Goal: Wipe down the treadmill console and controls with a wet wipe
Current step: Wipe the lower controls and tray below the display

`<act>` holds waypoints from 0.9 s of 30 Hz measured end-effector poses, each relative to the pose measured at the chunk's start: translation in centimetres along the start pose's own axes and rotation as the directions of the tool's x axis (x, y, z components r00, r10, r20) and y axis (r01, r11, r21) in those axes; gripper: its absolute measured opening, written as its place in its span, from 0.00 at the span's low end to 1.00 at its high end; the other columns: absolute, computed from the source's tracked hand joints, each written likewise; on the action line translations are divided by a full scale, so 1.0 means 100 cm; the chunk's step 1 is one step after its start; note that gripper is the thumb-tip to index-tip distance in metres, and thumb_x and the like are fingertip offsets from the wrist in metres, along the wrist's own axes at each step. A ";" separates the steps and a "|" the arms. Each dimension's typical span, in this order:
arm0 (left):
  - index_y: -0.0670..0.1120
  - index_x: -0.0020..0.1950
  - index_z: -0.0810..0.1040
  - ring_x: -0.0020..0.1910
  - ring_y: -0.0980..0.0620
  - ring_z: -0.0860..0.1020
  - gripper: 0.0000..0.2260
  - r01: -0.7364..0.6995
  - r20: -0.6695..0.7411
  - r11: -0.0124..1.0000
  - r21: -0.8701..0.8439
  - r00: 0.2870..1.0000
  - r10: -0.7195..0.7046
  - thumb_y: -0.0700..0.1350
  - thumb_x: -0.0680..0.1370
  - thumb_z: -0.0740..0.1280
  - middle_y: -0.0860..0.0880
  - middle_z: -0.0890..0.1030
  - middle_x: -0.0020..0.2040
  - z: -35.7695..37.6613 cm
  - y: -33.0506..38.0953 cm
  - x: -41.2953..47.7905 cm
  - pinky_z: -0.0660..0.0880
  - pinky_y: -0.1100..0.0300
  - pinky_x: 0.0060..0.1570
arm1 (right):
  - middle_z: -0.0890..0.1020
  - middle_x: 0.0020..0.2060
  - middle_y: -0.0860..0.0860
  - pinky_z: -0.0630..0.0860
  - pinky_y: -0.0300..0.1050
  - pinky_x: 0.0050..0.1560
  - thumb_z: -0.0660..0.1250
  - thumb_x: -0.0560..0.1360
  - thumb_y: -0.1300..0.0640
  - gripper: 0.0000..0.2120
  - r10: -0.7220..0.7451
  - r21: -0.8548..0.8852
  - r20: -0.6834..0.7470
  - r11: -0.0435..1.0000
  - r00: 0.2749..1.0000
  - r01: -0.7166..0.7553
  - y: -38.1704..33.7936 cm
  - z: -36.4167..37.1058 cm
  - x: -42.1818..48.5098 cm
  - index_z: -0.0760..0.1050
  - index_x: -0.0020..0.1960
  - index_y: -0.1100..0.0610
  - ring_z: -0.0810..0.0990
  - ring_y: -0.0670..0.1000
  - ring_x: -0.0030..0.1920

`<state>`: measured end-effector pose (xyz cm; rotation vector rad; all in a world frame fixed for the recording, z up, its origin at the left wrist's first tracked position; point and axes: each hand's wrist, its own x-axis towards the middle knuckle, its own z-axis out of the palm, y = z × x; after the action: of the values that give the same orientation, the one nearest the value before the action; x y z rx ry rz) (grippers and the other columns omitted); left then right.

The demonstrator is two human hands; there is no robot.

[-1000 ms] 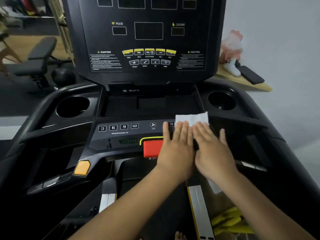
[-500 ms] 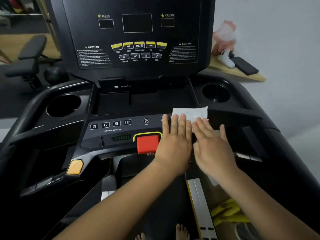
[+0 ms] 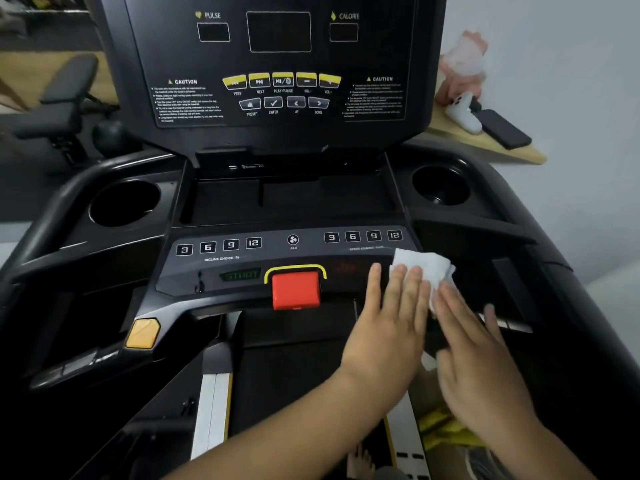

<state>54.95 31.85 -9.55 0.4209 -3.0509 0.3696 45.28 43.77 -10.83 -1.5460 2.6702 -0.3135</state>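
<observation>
A black treadmill console (image 3: 242, 268) carries a crumpled white wet wipe (image 3: 424, 266) at the right end of its control strip, under the flat left hand (image 3: 388, 327) and right hand (image 3: 478, 358). Behind it, a wooden tabletop (image 3: 485, 148) holds a white controller (image 3: 462, 114) and a dark phone (image 3: 504, 129).

Both flat hands (image 3: 429, 327) on white wipe (image 3: 424, 268), console (image 3: 242, 268) right edge

Readable markings, treadmill console (image 3: 291, 202)
Upright panel (image 3: 381, 50), far above left hand (image 3: 384, 341) and right hand (image 3: 481, 368): PULSE, CALORIE, CAUTION twice (fine print illegible); keys PREV, NEXT, PLAY/PAUSE, PRESET, ENTER, UP, DOWN. Control strip (image 3: 311, 258): 3 6 9 12 over INCLINE CHOICE %, well left of left hand; FAN mid-strip; second 3 6 9 12 just above left fingertips; green readout (image 3: 240, 275) too dim to read
</observation>
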 end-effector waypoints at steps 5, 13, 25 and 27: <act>0.32 0.74 0.32 0.76 0.30 0.39 0.32 0.154 0.049 0.987 0.037 0.987 -0.156 0.52 0.83 0.47 0.30 0.38 0.76 -0.005 -0.032 0.001 0.32 0.31 0.69 | 0.56 0.77 0.54 0.46 0.60 0.75 0.60 0.74 0.61 0.33 -0.069 -0.040 0.003 0.997 0.998 0.069 -0.029 -0.014 0.048 0.53 0.77 0.58 0.50 0.51 0.77; 0.32 0.75 0.34 0.76 0.29 0.41 0.32 0.378 0.120 0.917 0.129 0.912 -0.393 0.51 0.84 0.47 0.28 0.39 0.75 -0.001 -0.064 -0.027 0.30 0.28 0.66 | 0.43 0.79 0.50 0.32 0.58 0.74 0.51 0.79 0.56 0.32 -0.172 -0.032 0.107 0.984 0.979 0.177 -0.099 -0.015 0.073 0.42 0.79 0.54 0.37 0.49 0.77; 0.35 0.76 0.35 0.76 0.32 0.38 0.37 0.150 0.027 0.989 0.015 0.988 -0.150 0.56 0.82 0.53 0.32 0.39 0.77 -0.002 -0.032 0.032 0.33 0.32 0.70 | 0.44 0.79 0.50 0.40 0.62 0.76 0.56 0.79 0.54 0.34 0.021 -0.238 0.154 0.971 0.988 0.017 -0.034 -0.043 0.072 0.41 0.78 0.53 0.41 0.47 0.77; 0.36 0.76 0.35 0.77 0.34 0.38 0.41 0.162 0.057 0.987 0.022 0.985 -0.163 0.59 0.81 0.56 0.34 0.40 0.78 -0.004 -0.043 0.041 0.32 0.31 0.69 | 0.44 0.79 0.50 0.38 0.60 0.76 0.53 0.80 0.53 0.32 0.031 -0.209 0.148 0.978 0.988 0.000 -0.046 -0.045 0.090 0.41 0.79 0.54 0.40 0.48 0.78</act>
<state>52.16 26.84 -7.90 0.6880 -3.0423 0.3814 44.08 34.52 -4.95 -1.5293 2.6655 0.0856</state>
